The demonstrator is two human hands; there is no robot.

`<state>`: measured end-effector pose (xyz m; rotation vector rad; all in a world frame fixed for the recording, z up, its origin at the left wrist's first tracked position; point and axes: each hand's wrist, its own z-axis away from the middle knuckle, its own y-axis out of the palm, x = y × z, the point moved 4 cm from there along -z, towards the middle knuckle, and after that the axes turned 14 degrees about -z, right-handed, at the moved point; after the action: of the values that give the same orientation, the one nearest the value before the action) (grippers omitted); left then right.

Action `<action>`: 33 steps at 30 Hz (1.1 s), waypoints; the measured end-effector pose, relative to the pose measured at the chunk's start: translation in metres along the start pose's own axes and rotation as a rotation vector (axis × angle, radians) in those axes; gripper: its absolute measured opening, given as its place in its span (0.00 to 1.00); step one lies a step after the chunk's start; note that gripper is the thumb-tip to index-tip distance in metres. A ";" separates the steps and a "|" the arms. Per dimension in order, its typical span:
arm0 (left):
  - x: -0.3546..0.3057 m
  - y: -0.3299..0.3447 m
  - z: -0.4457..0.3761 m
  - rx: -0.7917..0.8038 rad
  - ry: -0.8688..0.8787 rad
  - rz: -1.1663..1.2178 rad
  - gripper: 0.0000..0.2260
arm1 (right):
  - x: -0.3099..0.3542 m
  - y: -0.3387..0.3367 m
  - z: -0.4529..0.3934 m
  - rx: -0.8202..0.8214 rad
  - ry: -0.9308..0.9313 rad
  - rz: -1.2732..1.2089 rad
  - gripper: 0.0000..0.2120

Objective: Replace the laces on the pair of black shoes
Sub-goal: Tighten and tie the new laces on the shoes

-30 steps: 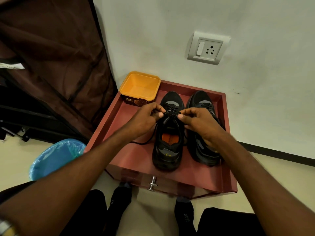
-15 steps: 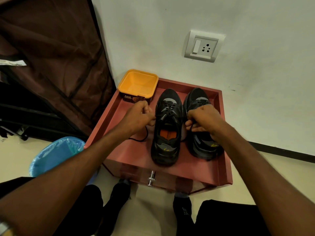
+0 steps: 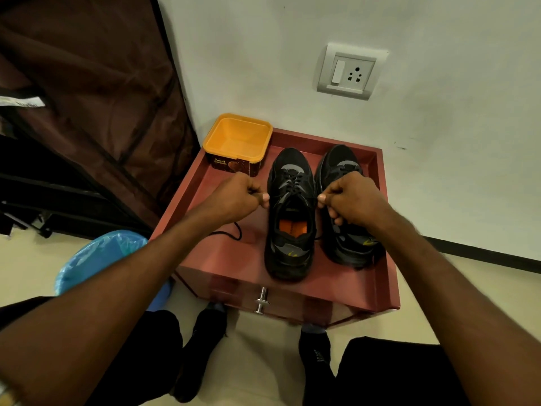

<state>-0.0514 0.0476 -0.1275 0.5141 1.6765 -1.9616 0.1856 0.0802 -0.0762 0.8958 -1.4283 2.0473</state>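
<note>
The left-hand black mesh sneaker with the orange insole (image 3: pixel 289 218) stands beside its twin, the right-hand black sneaker (image 3: pixel 345 206), on the red-brown wooden tabletop with raised edges (image 3: pixel 231 259). A black lace (image 3: pixel 292 183) already crosses the left-hand sneaker's eyelets up to the tongue. The left hand (image 3: pixel 237 197) pinches one lace end and the right hand (image 3: pixel 351 200) pinches the other, each grip clenched and drawn out to its own side. A loose lace tail (image 3: pixel 234 234) curls on the tabletop. This shoe looks nearly laced, with tightening and tying left; the other shoe's lacing is mostly hidden. Behind stand an empty orange plastic tub (image 3: pixel 238 142) and a white wall socket (image 3: pixel 349 73).
</note>
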 end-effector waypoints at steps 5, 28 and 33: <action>-0.012 -0.011 0.008 0.029 -0.080 0.067 0.14 | 0.007 0.000 0.006 0.108 0.121 -0.215 0.15; -0.079 -0.062 0.038 0.166 0.289 0.251 0.07 | 0.064 -0.022 0.025 0.180 0.191 -0.710 0.09; -0.054 -0.045 0.016 0.010 0.243 -0.191 0.09 | 0.070 -0.017 0.035 0.406 0.258 -1.000 0.11</action>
<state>-0.0347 0.0444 -0.0572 0.6383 1.9274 -2.1132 0.1590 0.0543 -0.0047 1.1339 -0.2695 1.5596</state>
